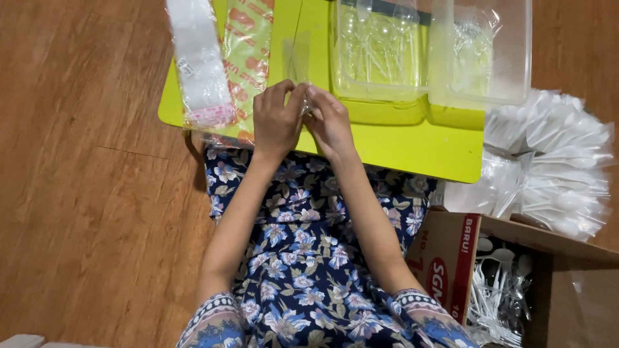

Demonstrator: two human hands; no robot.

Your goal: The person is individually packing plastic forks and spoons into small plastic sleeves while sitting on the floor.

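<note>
Head view looks straight down on a seated person in a blue flowered dress, both forearms reaching forward to the near edge of a lime-green worktop. The left hand and the right hand meet there, fingertips pressed together around a small clear plastic sleeve that stands up from between them. Each grip is pinched on the sleeve's lower end, the left from one side and the right from the other; whether anything sits inside the sleeve cannot be told.

Just to the left of the left hand lies a stack of clear bags with a pink strip, resting partly on a green printed bag with orange marks. Ahead of the right hand and slightly to its right sits a clear plastic tray with clear plastic spoons in it, and further right, touching that tray, a second clear plastic tub with more clear cutlery inside.

Well to the right of the right hand, off the worktop, a large bundle of white plastic spoons in clear wrap lies on the wooden floor. Nearer the person than that bundle, beside the right elbow, an open cardboard box holds loose white plastic cutlery.
</note>
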